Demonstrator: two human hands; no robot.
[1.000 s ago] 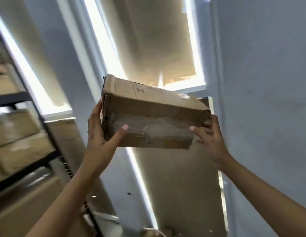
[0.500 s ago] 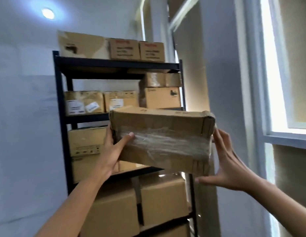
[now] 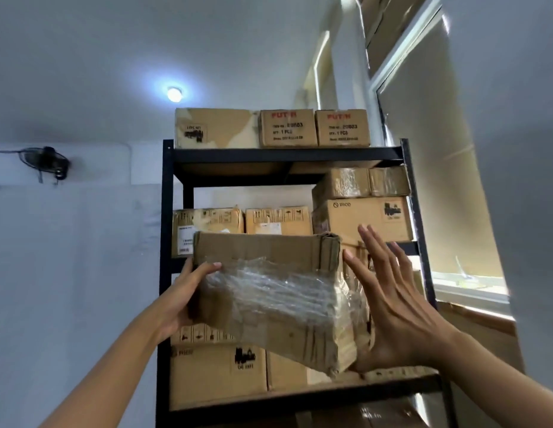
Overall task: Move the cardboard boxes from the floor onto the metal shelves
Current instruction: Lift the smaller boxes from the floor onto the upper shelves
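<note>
From the head camera, looking up: a worn cardboard box [image 3: 269,291], its lower face wrapped in crinkled clear plastic, was up in the air in front of the black metal shelf unit [image 3: 287,156], tilted, its right end lower. The left hand [image 3: 182,295] gripped its left end, thumb curled onto the plastic-covered face, the other fingers hidden behind the box. The right hand [image 3: 389,307] was flat against the right end, fingers straight and spread, palm pressing the cardboard, nothing curled round it.

Behind the box, the shelves were loaded. Three boxes sat along the top shelf, two of them with red print [image 3: 287,128]. On the next shelf down stood a row of smaller boxes on the left [image 3: 207,223] and a taller stack on the right, a larger printed box [image 3: 364,217] with a taped one on top. Lower down, a big box [image 3: 216,372] sat on the left of its shelf.

A ceiling lamp [image 3: 174,94] was glowing, a wall fan [image 3: 47,160] hung at the left, a bright window [image 3: 438,180] at the right
</note>
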